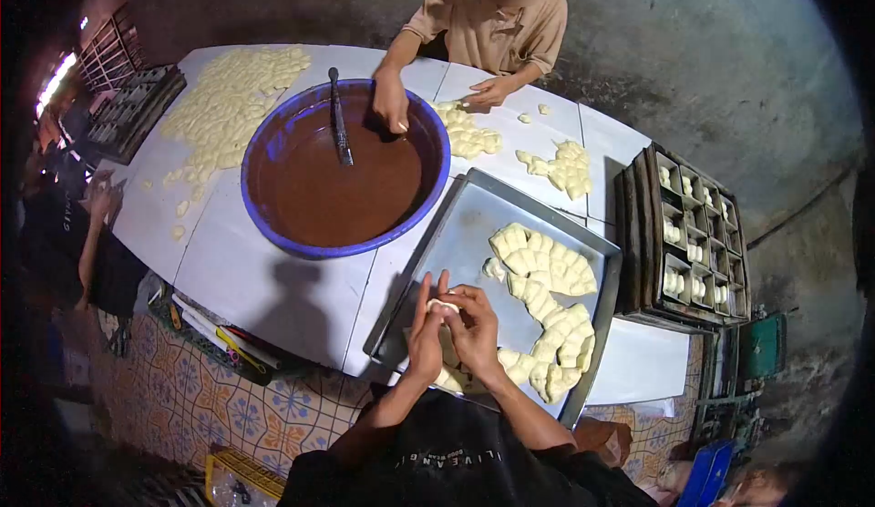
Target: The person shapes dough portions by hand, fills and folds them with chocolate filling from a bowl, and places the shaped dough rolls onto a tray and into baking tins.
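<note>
My left hand point(425, 336) and my right hand point(473, 332) meet over the near-left part of a metal tray point(456, 234). Between their fingertips is a small pale dough piece point(444, 307), pinched by both hands. Rows of soft, cut dough pieces point(551, 325) lie on the tray to the right of my hands, touching one another. A few more sit partly hidden beneath my wrists. Beyond the tray's left side stands a blue basin point(342, 250) of brown filling point(319, 188), with a dark-handled brush or spatula point(339, 124) leaning in it.
Across the table point(228, 261), a co-worker's hand point(391, 102) reaches into the basin. Many dough pieces point(228, 97) spread at the far left, others point(565, 168) near the co-worker. Stacked compartment molds point(697, 243) holding dough stand at right. Another person point(77, 234) works at left.
</note>
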The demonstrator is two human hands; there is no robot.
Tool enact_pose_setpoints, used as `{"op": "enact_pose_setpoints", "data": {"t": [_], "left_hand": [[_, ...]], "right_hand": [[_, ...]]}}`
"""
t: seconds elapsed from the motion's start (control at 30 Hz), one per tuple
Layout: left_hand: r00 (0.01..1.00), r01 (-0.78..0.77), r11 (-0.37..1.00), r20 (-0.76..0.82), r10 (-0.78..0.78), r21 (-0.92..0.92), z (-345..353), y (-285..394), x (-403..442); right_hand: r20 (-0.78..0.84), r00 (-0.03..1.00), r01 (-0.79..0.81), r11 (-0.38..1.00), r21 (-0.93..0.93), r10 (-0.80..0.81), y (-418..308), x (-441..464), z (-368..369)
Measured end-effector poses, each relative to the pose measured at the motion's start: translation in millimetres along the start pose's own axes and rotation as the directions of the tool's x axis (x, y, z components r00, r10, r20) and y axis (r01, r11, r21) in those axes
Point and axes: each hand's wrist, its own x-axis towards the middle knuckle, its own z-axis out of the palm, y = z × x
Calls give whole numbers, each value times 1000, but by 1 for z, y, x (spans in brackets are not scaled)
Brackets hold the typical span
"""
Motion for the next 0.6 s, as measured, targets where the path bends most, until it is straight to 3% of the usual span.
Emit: {"op": "enact_pose_setpoints", "data": {"t": [0.03, 0.07, 0.1, 0.13, 0.2, 0.27, 0.33, 0.37, 0.4, 0.43, 0.47, 0.53, 0.57, 0.6], "left_hand": [[989, -127, 991, -80, 124, -41, 17, 17, -3], [989, -131, 990, -77, 127, -46, 15, 17, 0], [992, -115, 990, -41, 118, 76, 6, 17, 3], [994, -101, 975, -8, 105, 200, -1, 19, 4], [999, -20, 979, -39, 29, 202, -6, 22, 2], [992, -23, 966, -111, 53, 258, -9, 18, -2], [994, -22, 953, -98, 54, 302, -11, 11, -2], [993, 112, 992, -19, -113, -60, -14, 3, -1], [965, 261, 881, 117, -233, -395, -18, -1, 1], [879, 472, 677, 244, -410, -565, -15, 13, 3], [854, 513, 617, 287, -433, -597, -19, 6, 5], [851, 523, 517, 378, -364, -678, -22, 4, 6], [801, 588, 369, 581, -144, -719, -16, 27, 15], [785, 554, 448, 619, 0, -702, 2, 62, 25]], "right_hand": [[-48, 999, 11, 1000, 5, -11, -5, 2, -2], [-91, 996, 25, 1000, 9, -24, -12, 5, -5], [-105, 985, 126, 989, -83, -134, -21, 6, -10], [-102, 986, 125, 989, -83, -133, -17, 6, -12], [36, 997, 68, 995, -68, -66, 3, 8, -14], [39, 998, -37, 994, -103, 41, 5, 16, -19], [98, 945, 328, 898, -293, -313, 2, 21, -25], [201, 932, 324, 941, -93, -301, 7, 19, -19], [292, 905, 290, 951, 108, -309, 16, 17, -11], [313, 894, 289, 946, 147, -322, 15, 21, -9], [319, 888, 299, 943, 146, -331, 12, 25, -9], [283, 953, 21, 958, 285, -105, 1, 25, -8], [387, 922, -189, 885, 425, 12, 5, 28, -17], [342, 940, -198, 834, 515, 12, 21, 32, -17]]}}
